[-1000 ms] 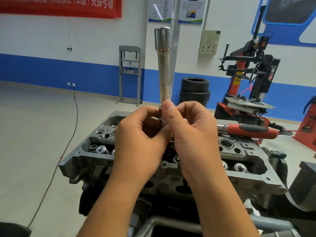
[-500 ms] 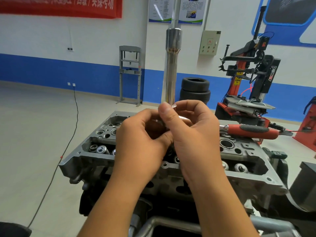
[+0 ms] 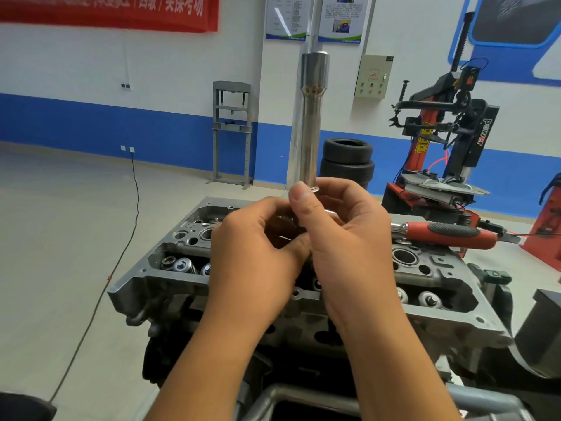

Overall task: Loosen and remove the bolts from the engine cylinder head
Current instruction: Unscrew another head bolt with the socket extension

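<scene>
ratchet [image 3: 449, 235] on cylinder head [image 3: 440, 278]

Both hands, the left hand [image 3: 258, 256] and right hand [image 3: 343, 238], are raised together over the middle of the cylinder head [image 3: 170, 287], blocking access there. A long socket [image 3: 311, 123] stands upright from their fingers, filling the space above. The red-handled ratchet [image 3: 449, 235] lies across the head's far right edge. The head's left end, with its valve springs [image 3: 182, 265], lies uncovered and reachable from above.

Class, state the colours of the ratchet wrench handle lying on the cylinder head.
The ratchet wrench handle is red with a dark grey grip insert, clearest in the head view.
</scene>
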